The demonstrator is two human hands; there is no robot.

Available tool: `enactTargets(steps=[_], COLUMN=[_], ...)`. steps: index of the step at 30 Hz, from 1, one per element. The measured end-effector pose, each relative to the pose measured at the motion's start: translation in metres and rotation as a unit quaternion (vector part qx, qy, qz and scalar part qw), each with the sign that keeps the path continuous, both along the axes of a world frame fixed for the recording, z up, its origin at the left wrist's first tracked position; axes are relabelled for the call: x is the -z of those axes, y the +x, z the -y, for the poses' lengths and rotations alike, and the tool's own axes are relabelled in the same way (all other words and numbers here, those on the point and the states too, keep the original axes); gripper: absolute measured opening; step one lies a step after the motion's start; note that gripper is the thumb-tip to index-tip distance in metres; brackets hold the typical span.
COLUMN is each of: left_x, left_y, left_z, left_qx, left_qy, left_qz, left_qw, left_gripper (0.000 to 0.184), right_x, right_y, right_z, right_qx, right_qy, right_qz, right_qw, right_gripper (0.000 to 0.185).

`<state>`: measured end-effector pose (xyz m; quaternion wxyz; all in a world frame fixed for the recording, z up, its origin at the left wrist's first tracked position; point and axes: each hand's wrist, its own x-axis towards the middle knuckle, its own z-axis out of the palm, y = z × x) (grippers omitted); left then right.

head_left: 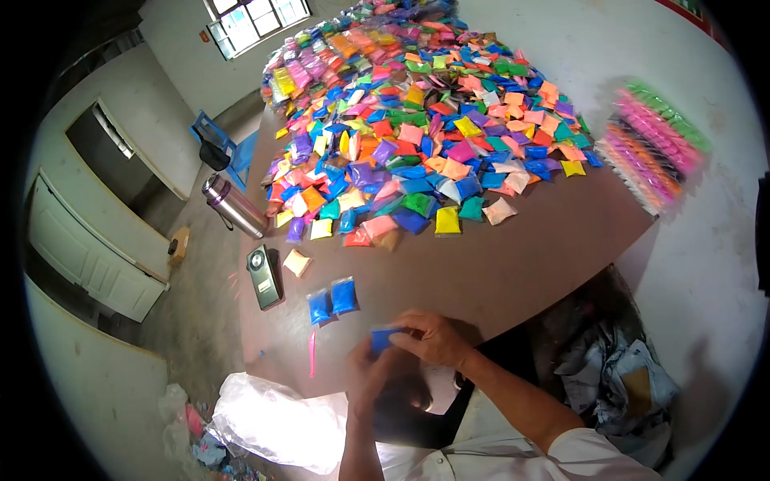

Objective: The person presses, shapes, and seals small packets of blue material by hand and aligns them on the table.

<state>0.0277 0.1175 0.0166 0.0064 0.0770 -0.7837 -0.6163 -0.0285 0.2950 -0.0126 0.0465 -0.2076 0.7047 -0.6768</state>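
A small blue packet (385, 339) is held between my two hands above the near edge of the brown table. My right hand (433, 340) pinches its right side with closed fingers. My left hand (371, 371), a little blurred, has its fingers closed at the packet's lower left side. Just beyond my hands, two more blue packets lie side by side, the left one (319, 306) and the right one (344, 296). A thin pink stick-like tool (312, 354) rests on the table left of my hands.
A large heap of coloured packets (417, 144) covers the far table (481, 272). At the left edge are a dark phone-like device (265, 277), a peach packet (297, 263) and a steel flask (234, 207). Packet strips (654, 144) are at right; a clear plastic bag (273, 421) is nearest.
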Motion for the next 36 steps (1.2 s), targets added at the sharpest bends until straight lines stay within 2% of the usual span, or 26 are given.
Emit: enactTargets(steps=[5, 10, 14, 17, 23, 25, 27, 29, 31, 32, 36], left_x=[0.012, -0.014, -0.004, 0.015, -0.003, -0.014, -0.004, 0.003, 0.0, 0.016, 0.019], left_y=[-0.001, -0.001, -0.001, -0.004, -0.001, 0.001, -0.002, 0.0, 0.001, 0.0, 0.0], left_z=[0.0, -0.009, -0.004, 0.006, -0.004, -0.009, -0.005, -0.002, -0.004, 0.003, 0.009], left_qx=[0.002, 0.006, -0.003, -0.009, -0.013, -0.01, -0.012, -0.015, -0.015, -0.009, -0.009], left_qy=[-0.003, -0.054, -0.046, -0.044, -0.06, 0.023, 0.015, 0.004, 0.057, 0.068, 0.077], left_qz=[-0.049, 0.009, 0.007, -0.009, 0.005, 0.018, 0.001, -0.01, -0.015, -0.037, -0.032], left_qw=[0.999, 0.998, 0.999, 0.999, 0.998, 1.0, 1.0, 1.0, 0.998, 0.997, 0.996], left_gripper=[0.02, 0.018, 0.019, 0.03, 0.027, 0.026, 0.024, 0.022, 0.019, 0.018, 0.019], right_x=[0.004, 0.003, -0.002, 0.003, -0.001, 0.001, 0.003, 0.007, 0.0, -0.002, 0.001], right_y=[0.002, 0.001, 0.002, 0.003, 0.004, 0.004, 0.004, 0.003, 0.006, 0.004, 0.004], right_z=[0.002, 0.001, 0.003, 0.005, 0.001, 0.001, 0.002, 0.003, 0.002, 0.001, 0.004], right_qx=[0.01, 0.021, 0.02, 0.019, 0.031, 0.032, 0.029, 0.043, 0.029, 0.02, 0.016], right_qy=[-0.007, -0.026, -0.025, -0.014, -0.009, -0.007, -0.007, 0.0, 0.009, 0.023, -0.026], right_qz=[0.045, 0.044, 0.051, 0.009, 0.013, 0.018, 0.028, -0.011, 0.018, 0.032, 0.043], right_qw=[0.999, 0.998, 0.998, 1.0, 0.999, 0.999, 0.999, 0.999, 0.999, 0.999, 0.999], right_gripper=[0.027, 0.026, 0.026, 0.027, 0.026, 0.026, 0.026, 0.025, 0.025, 0.024, 0.024])
